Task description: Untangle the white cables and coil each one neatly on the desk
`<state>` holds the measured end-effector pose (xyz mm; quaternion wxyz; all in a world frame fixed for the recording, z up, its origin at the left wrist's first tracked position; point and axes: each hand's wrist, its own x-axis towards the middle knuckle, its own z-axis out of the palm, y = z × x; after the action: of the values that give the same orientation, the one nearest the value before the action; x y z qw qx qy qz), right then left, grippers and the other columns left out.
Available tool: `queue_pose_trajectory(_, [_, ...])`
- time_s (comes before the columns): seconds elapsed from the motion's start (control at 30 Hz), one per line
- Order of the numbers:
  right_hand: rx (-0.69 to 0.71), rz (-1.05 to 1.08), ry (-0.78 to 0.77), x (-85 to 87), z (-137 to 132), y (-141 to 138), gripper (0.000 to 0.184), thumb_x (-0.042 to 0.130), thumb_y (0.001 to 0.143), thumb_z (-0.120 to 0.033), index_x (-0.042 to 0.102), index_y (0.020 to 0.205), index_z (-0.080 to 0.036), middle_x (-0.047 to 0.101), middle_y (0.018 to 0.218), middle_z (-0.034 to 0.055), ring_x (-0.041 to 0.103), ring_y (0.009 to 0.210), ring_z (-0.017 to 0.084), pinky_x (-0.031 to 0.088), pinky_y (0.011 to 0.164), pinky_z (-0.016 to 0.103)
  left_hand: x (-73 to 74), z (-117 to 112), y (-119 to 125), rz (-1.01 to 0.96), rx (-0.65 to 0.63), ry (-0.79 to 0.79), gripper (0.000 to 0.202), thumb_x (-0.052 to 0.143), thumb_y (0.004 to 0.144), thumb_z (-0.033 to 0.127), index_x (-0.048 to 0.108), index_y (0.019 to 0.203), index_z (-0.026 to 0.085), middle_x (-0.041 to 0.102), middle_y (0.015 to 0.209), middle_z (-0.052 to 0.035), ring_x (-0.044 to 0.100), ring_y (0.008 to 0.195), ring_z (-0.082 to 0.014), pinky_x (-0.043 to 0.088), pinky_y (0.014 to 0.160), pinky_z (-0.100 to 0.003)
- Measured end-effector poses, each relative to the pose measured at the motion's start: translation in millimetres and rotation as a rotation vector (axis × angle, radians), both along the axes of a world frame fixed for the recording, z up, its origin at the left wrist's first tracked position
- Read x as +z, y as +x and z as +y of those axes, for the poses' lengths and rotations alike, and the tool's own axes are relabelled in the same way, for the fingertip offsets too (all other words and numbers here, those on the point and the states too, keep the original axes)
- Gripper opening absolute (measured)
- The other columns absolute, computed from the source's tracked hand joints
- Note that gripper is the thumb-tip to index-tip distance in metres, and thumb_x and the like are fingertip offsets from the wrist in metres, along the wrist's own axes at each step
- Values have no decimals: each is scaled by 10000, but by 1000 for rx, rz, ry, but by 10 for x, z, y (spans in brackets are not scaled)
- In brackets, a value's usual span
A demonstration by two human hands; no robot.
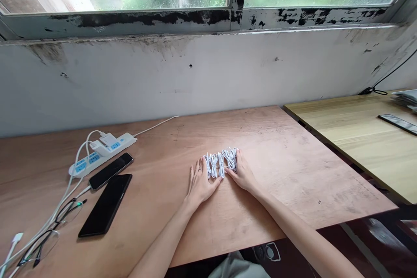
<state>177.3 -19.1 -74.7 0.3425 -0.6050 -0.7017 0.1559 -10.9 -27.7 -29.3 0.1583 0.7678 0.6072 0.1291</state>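
Note:
A row of several white cables [214, 166], each coiled and tied into a small bundle, lies side by side on the brown wooden table. My left hand [200, 182] cups the left end of the row, its fingers along the side and its thumb at the front edge of the bundles. At the right end, my right hand [244, 174] grips the last bundles between its thumb and fingers. A ring shows on one finger of my left hand. Both hands rest low on the tabletop, and the right fingertips are partly hidden by the cables.
To the left lie a white power strip [122, 141] with plugged-in chargers, two black phones [104, 208] [110, 171], eyeglasses [48, 230] and trailing white cables. A lighter table [352, 126] adjoins at right, bearing another phone [399, 124]. Wall and window stand behind.

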Motion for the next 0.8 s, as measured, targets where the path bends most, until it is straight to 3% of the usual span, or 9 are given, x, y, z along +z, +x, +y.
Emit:
queue_pose_trajectory(0.17, [16,-11,-4,-33,251,-167,834,469,827,-470,37,1444,-114,195,1470,205,168,1365,311,232,1065,519,-10,230,-133,11,6,18,930,476,739,603,76,1426,120,208,1472,-164,145,1378,-288,98,1126,-517])
queue_pose_trajectory(0.37, [59,50,-59,56,290,-202,861,482,807,-526,42,1450,-159,192,1479,172,163,1367,304,188,1080,518,-18,272,-236,-22,-1,8,958,458,736,638,46,1432,126,151,1486,-156,117,1384,-278,80,1128,-526])
queue_pose_trajectory(0.5, [76,132,-110,146,275,-20,714,306,892,-496,25,1454,-157,203,1484,136,212,1362,233,249,1087,436,27,295,-312,-87,61,26,718,255,867,509,62,1432,110,155,1485,-144,134,1385,-232,104,1136,-500])
queue_pose_trajectory(0.63, [59,-56,-10,88,283,221,585,236,912,-355,169,1440,-112,197,1487,129,146,1379,228,196,1106,448,19,315,-440,-29,107,73,577,198,891,320,164,1418,88,200,1477,-132,160,1379,-214,155,1139,-464])
queue_pose_trajectory(0.8, [103,-358,-56,-17,196,327,560,257,901,-341,321,1388,-73,283,1453,142,208,1362,244,210,1102,428,-53,239,-540,119,4,75,565,258,878,312,230,1407,115,228,1470,-102,174,1376,-213,150,1146,-460])
